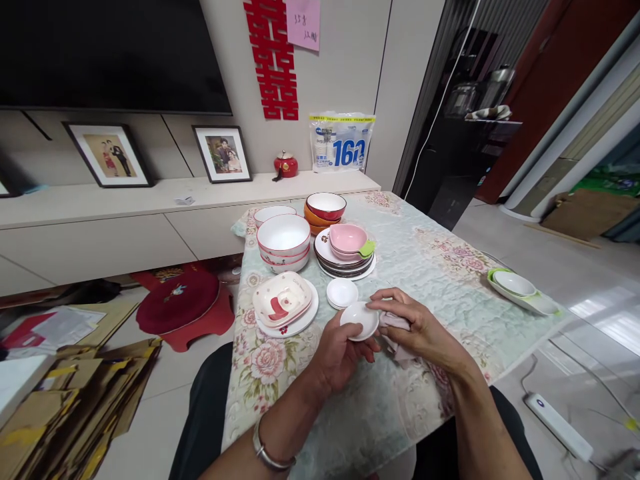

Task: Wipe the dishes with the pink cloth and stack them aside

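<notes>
My left hand (341,352) grips a small white saucer (361,320) by its near edge, thumb on top. From the right, my right hand (407,321) is closed on a pale pink cloth (395,323), with its fingertips at the saucer's far right rim. Just beyond lie small white dishes (343,292), stacked. Left of them, a square patterned bowl (281,297) rests on a white plate (303,323). Farther back is a pile of plates (367,270) topped by pink bowls (349,238) and a green-handled item.
White bowls (284,235) and red and orange bowls (326,205) are stacked at the table's far side. A green-edged oval dish (523,293) sits near the right edge. A red stool (180,300) and flattened cardboard (65,407) are on the floor at left.
</notes>
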`<state>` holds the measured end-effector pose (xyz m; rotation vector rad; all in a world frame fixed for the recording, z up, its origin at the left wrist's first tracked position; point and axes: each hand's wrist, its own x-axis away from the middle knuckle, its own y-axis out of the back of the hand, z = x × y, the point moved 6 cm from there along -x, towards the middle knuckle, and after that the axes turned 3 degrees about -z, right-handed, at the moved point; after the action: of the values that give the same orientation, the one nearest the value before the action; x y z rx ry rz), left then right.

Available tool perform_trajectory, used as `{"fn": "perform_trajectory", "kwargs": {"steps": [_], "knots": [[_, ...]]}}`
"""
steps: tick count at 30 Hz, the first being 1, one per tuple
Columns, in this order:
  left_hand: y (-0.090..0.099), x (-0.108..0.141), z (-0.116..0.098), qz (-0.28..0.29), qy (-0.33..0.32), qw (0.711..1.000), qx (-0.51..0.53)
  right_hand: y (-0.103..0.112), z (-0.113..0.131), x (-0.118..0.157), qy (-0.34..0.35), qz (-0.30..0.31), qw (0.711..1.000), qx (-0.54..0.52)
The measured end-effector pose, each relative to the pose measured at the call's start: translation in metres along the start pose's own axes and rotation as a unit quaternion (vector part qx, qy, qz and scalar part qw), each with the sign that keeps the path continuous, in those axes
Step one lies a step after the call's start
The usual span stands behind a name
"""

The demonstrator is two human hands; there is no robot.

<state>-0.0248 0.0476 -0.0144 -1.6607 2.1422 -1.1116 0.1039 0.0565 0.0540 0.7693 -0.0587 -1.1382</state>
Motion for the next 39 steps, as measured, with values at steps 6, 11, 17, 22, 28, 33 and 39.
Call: {"fn": "perform_trajectory", "kwargs": {"steps": [6, 11, 17, 22, 28, 33, 39], "knots": [[0.000, 0.000, 0.011, 0.049, 0.059, 0.997, -0.010, -0.003, 0.000, 0.001, -0.058, 0.029, 0.995, -0.072], [0.002, 0.003, 0.012, 0.001, 0.042, 0.997, -0.064, -0.006, -0.015, 0.009, -0.179, 0.038, 0.962, -0.203], [-0.004, 0.006, 0.001, 0.049, -0.082, 0.976, -0.194, -0.007, -0.042, 0.019, -0.305, -0.040, 0.883, -0.355], [-0.007, 0.006, -0.008, 0.046, -0.133, 0.944, -0.300, -0.012, -0.048, 0.017, -0.322, -0.069, 0.874, -0.359], [-0.003, 0.008, -0.011, -0.003, -0.160, 0.909, -0.385, -0.009, -0.041, 0.006, -0.271, -0.123, 0.938, -0.177], [-0.005, 0.010, -0.008, 0.007, -0.195, 0.868, -0.457, -0.017, 0.000, -0.006, -0.099, -0.156, 0.977, 0.106], [-0.008, 0.014, -0.008, 0.008, -0.214, 0.848, -0.484, -0.027, 0.020, -0.011, -0.017, -0.155, 0.965, 0.212]]}}
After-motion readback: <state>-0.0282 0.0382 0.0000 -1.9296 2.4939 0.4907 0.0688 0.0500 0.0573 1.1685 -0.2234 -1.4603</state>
